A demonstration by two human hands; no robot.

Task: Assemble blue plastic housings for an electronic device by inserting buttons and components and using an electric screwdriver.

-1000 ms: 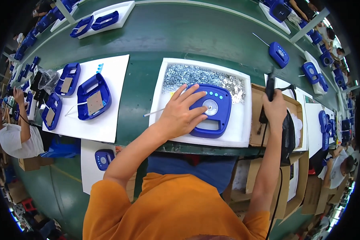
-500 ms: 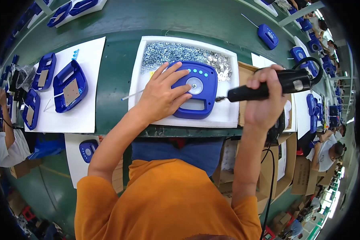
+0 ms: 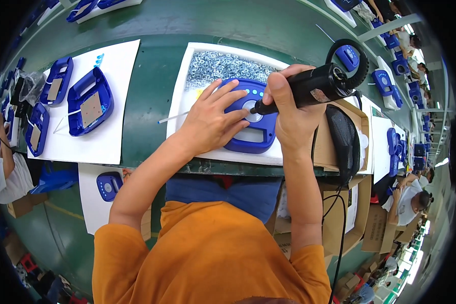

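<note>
A blue plastic housing (image 3: 252, 147) lies over a white foam tray (image 3: 175, 109), with light-blue buttons and a round pale disc on its face. My left hand (image 3: 207, 119) is spread flat on the housing's left side, fingers apart. In my right hand (image 3: 299, 119) is a black electric screwdriver (image 3: 316, 87), gripped around its body and tilted. Its tip points down at the pale disc; whether it touches a screw there I cannot tell. Many small metal parts (image 3: 218, 68) fill the tray's far part. A thin white cord (image 3: 173, 117) sticks out left of the housing.
On a white sheet (image 3: 124, 101) to the left lie several open blue housings (image 3: 106, 109). A cardboard box (image 3: 325, 134) and a black mesh pouch (image 3: 343, 139) are at the right. Another blue unit (image 3: 347, 57) sits farther back. Co-workers (image 3: 413, 200) are at both sides.
My right hand has brought the screwdriver leftward from beside the housing to over its pale disc, tilting it more steeply. My left hand stays on the housing. The whole view has shifted slightly.
</note>
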